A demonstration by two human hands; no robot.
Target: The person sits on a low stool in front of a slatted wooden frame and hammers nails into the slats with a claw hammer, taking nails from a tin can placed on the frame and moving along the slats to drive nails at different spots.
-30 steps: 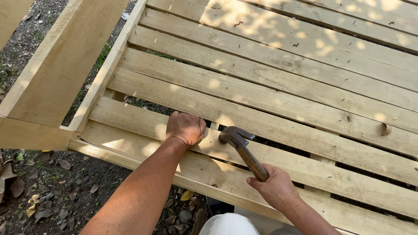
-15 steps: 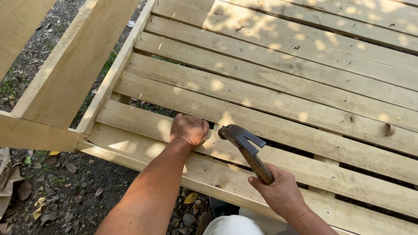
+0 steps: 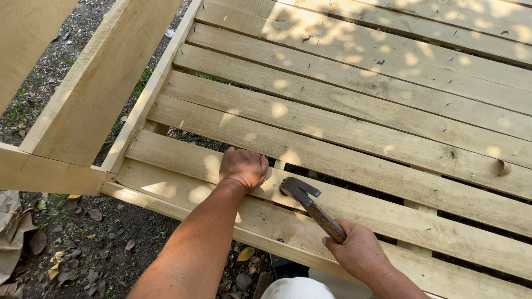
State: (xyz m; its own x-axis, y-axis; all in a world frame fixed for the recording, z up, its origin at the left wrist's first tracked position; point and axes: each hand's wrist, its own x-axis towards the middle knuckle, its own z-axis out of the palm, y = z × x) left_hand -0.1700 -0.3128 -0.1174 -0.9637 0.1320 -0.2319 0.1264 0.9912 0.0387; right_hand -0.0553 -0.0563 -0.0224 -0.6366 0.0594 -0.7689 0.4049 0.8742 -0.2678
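Gripped firmly in the right hand [image 3: 359, 256], low and right of centre in the frame, is a claw hammer [image 3: 308, 203] with a dark wooden handle; the fingers close fully around the lower end of the handle. Going from the left side: at the upper left a wide pale beam [image 3: 94, 83] runs diagonally, and under it, at the lower left, there is dark ground [image 3: 88, 243] with dry leaves and small stones. A little right of this, the left hand [image 3: 243, 168] rests on a wooden slat [image 3: 183, 155] near the middle of the frame. Its fingers are curled together and press down at the far edge of the slat, by the gap; whether they pinch something small there, one cannot tell. Just beside this hand, to the right, the metal head of the hammer lies on or very near the same slat, with the claw pointing to the right. Further right, the other slats [image 3: 388, 105] of the platform go across the frame in parallel, with narrow gaps between them and spots of sunlight.
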